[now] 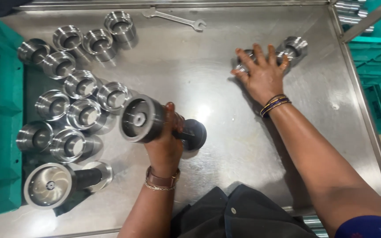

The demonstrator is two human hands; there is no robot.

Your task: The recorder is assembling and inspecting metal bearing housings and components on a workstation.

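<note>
Two hands at work on a steel table (225,88)

Left of the spanner (175,18) stood eleven metal cups (84,83); below them the left hand (166,145) clamped a flanged shaft (155,121), while the right hand (263,72) lay flat, fingers spread, over two more cups (294,46).

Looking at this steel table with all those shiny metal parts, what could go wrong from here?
1. The left hand holds a heavy-looking flanged shaft by its middle only; it might slip and drop onto the table.
2. That shaft's wide end sits close to the cluster of metal cups, so a swing could knock or dent them.
3. The right hand is spread over small metal pieces near the far edge; a push might roll them off.
</note>
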